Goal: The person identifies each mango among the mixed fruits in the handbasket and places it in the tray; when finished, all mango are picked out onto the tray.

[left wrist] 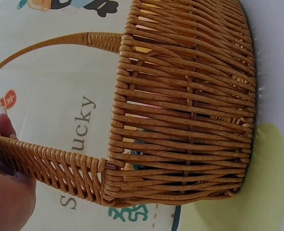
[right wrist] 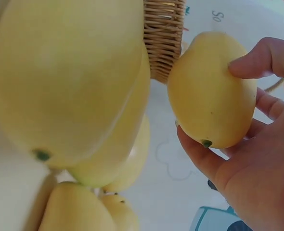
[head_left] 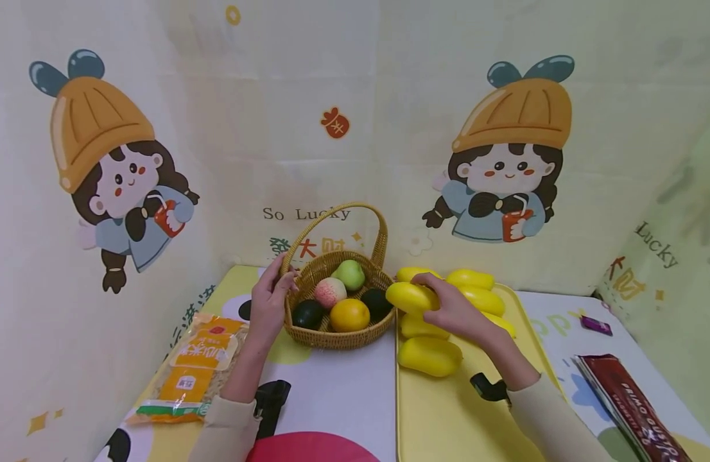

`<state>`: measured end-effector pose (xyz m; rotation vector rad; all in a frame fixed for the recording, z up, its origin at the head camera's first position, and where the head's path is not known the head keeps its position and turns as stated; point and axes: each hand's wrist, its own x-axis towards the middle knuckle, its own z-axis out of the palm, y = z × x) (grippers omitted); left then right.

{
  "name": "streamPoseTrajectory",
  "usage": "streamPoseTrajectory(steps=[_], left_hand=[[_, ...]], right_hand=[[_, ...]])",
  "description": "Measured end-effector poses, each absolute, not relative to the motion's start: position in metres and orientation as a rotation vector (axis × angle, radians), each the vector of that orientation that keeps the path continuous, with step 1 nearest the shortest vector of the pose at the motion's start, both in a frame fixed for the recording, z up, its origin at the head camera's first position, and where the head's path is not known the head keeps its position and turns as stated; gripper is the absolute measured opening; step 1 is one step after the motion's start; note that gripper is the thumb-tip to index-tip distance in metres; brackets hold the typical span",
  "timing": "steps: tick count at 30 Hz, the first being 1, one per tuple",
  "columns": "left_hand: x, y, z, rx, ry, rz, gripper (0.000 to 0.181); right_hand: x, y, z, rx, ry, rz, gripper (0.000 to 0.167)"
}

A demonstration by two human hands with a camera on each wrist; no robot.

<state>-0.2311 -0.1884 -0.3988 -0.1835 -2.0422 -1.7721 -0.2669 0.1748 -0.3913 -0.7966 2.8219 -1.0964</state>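
Note:
A wicker basket with a tall arched handle stands at the back middle of the table. Inside lie a green pear, a pinkish peach, an orange and dark green avocados. My left hand grips the left side of the basket's handle. In my right hand a yellow mango is held between thumb and fingers, lifted beside the basket's right rim. Several more mangoes lie below and behind it on a yellow tray.
An orange-labelled bag of grain lies left of my left forearm. To the tray's right are a dark red packet and a small purple packet. A patterned cloth wall rises behind the table.

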Motion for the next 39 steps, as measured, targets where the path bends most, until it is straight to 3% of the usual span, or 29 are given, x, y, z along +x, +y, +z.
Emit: streamPoseTrajectory(steps=[23,39], left_hand=[[-0.229,-0.190,-0.397,-0.168,-2.053,-1.791,0.047],[-0.228,-0.190,-0.396,-0.176,-2.056,-1.789,0.048]], right_hand=[[-0.216,0.264,-0.428,-0.700,2.975,-1.029,0.062],[-0.192,0.291,-0.442,-0.565,2.993,-0.918,0.058]])
